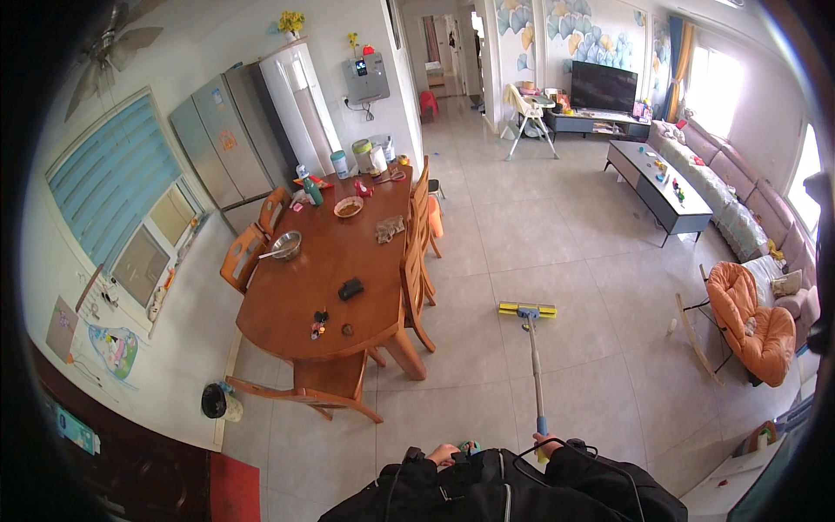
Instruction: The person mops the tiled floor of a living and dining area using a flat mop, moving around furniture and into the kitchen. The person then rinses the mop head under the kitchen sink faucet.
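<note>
A sponge mop with a yellow head (528,310) rests on the grey tiled floor ahead of me, and its grey pole (536,374) slants back toward my body. My right hand (550,447) is closed round the blue grip near the pole's upper end. Close to the front of my black jacket is my left hand (443,454), apart from the mop. Its fingers are too small and partly hidden to make out. A bit of a green slipper (470,447) shows beside it.
A wooden dining table (296,300) with chairs stands left of the mop, bearing a metal bowl (284,246) and small items. An orange rocking chair (752,326), a long coffee table (658,187) and a sofa line the right. A white high chair (528,117) stands farther back.
</note>
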Motion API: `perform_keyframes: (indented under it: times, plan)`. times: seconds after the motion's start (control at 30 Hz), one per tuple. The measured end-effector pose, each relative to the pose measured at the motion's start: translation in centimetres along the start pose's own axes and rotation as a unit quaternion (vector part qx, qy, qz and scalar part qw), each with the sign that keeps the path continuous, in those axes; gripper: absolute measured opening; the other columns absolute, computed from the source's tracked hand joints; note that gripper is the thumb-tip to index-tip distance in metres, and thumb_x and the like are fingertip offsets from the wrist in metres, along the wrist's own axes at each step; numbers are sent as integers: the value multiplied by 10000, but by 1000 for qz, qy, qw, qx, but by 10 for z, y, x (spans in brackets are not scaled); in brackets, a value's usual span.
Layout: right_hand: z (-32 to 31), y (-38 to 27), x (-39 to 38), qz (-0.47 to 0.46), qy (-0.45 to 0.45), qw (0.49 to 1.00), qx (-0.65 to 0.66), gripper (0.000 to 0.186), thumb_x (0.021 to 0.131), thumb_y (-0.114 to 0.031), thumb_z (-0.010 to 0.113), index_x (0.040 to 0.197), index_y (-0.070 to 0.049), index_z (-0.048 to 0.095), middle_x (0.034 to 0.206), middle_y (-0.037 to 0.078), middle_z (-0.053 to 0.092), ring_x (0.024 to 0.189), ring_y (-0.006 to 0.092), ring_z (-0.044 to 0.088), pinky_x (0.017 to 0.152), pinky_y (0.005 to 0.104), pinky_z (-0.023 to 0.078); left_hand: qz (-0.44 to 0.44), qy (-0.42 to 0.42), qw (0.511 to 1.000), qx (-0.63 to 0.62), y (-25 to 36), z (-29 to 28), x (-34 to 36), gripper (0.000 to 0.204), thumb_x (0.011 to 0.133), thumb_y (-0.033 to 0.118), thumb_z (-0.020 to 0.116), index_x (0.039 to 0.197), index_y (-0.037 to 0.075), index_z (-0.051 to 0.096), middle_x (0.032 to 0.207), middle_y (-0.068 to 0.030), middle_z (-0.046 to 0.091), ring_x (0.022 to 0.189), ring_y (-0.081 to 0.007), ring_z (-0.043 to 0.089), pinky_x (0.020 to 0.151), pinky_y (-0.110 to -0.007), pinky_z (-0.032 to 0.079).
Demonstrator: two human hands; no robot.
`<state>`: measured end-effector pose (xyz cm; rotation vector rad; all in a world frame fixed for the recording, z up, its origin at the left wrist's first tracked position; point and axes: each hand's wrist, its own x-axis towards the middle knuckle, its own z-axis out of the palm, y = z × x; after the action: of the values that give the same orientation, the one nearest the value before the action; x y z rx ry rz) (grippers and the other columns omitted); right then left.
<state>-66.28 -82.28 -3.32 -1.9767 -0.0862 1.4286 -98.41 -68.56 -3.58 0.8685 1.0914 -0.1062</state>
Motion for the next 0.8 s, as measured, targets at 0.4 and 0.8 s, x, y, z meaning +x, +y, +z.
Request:
perform_keyframes:
  times: [0.4,0.8]
  plan:
    - [79,-140,-71,7,-362,902,236,156,805,-152,504,814,-5,450,714,73,531,609,171,538,535,289,433,9,-96,987,-126,54,17,2,380,863,374,370,1061,70,482,966,-76,573,883,-175,548,705,-309,440]
    - [144,-135,-118,20,-689,715,-116,192,871,-196,395,887,-16,459,823,66,488,766,125,466,701,240,392,-164,-230,909,-308,123,9,-20,181,786,195,551,686,54,498,590,-6,491,496,-61,463,457,-187,384]
